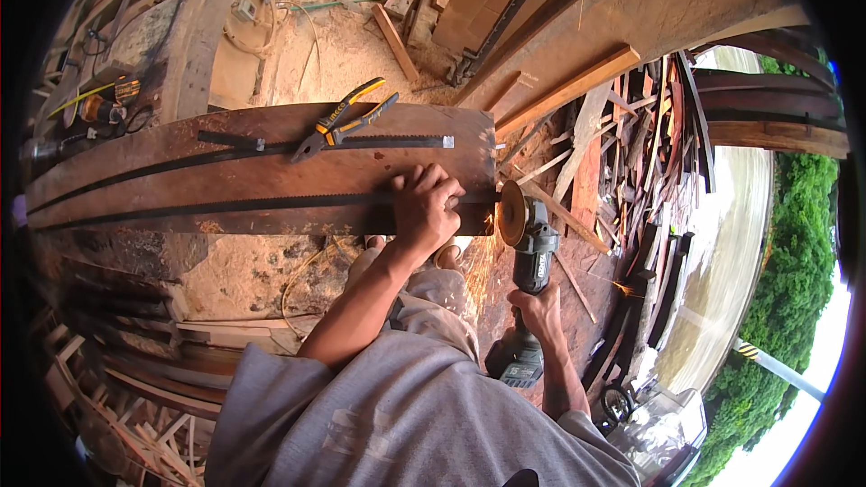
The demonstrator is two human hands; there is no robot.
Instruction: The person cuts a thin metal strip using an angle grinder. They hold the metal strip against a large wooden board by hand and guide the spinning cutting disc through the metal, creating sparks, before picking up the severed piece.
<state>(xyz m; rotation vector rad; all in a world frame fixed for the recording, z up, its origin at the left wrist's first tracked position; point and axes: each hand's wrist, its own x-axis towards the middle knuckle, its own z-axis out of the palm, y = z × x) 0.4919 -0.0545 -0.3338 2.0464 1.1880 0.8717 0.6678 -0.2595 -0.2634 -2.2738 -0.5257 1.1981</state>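
Dark grey and black, the angle grinder is just beyond the right end of the tabletop, its long axis running roughly away from the person: the disc is at the far end, the battery at the near one. The right hand is wrapped around the grinder's body. The near toothed strip, thin and black, lies lengthwise along the near side of the tabletop, its long axis left to right and its right end pointing at the disc. Sparks stream from that end toward the person. The left hand, well apart from the right, presses on this strip with bent fingers; whether they clamp it I cannot tell.

Brown, worn wood makes up the long tabletop. Along its far side lies another black strip, with yellow-and-black pliers across it, handles pointing away to the right. Sawdust covers the floor on the near side of the tabletop. Beyond its right end are a heap of wood offcuts and, farther out, green foliage; past its far side, loose wood pieces lie on the ground.
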